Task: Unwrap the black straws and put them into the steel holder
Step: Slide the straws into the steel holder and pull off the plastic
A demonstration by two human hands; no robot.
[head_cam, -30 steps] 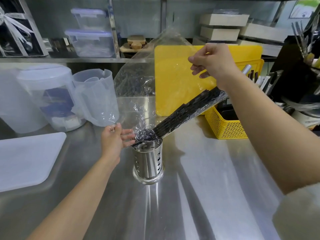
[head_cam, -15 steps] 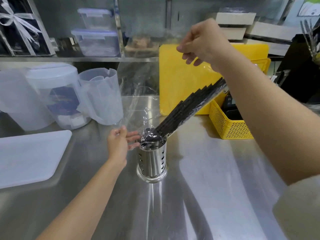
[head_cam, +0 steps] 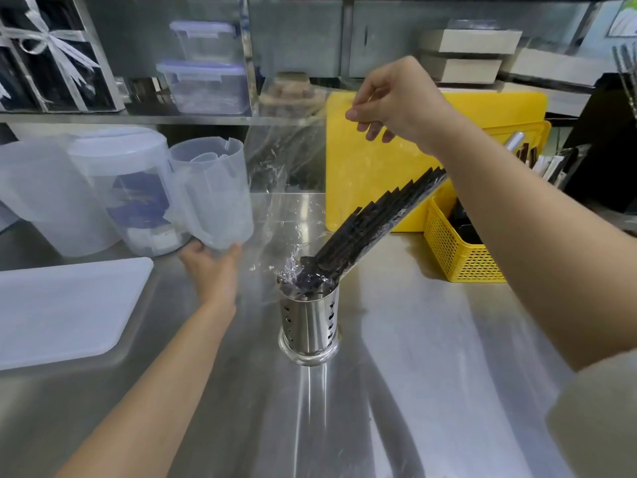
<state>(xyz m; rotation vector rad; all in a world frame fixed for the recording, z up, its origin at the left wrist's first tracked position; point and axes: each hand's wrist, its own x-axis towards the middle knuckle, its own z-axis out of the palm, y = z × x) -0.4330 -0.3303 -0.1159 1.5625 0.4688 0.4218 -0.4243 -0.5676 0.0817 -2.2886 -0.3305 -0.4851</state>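
While the black straws point(head_cam: 375, 225) already stand with their lower ends inside the steel holder point(head_cam: 309, 322), their long axis leans up and to the right, toward the yellow basket point(head_cam: 458, 257), and that tilt is what the next move turns on. A clear plastic wrapper point(head_cam: 286, 188) rises from the holder's mouth up and away to the left of the bundle, stretched toward the right hand point(head_cam: 396, 101), which is raised high above and just behind the straws. Its thumb and fingers are pinched together on the wrapper's upper edge, wrist bent, forearm sloping down to the right in front of the basket. The left hand point(head_cam: 213, 270) sits low on the steel counter point(head_cam: 431, 374), left of the holder and apart from it; its fingers are loosely spread and I cannot tell whether they grip the wrapper's lower part or only hover beside the clear jug point(head_cam: 210, 191). The right hand is the one nearer the straws' free tips. I judge the wrapper is partly off and bunched at the holder's rim, so pulling it further up and left should free the bundle, though a drag along the lean could tip the holder.
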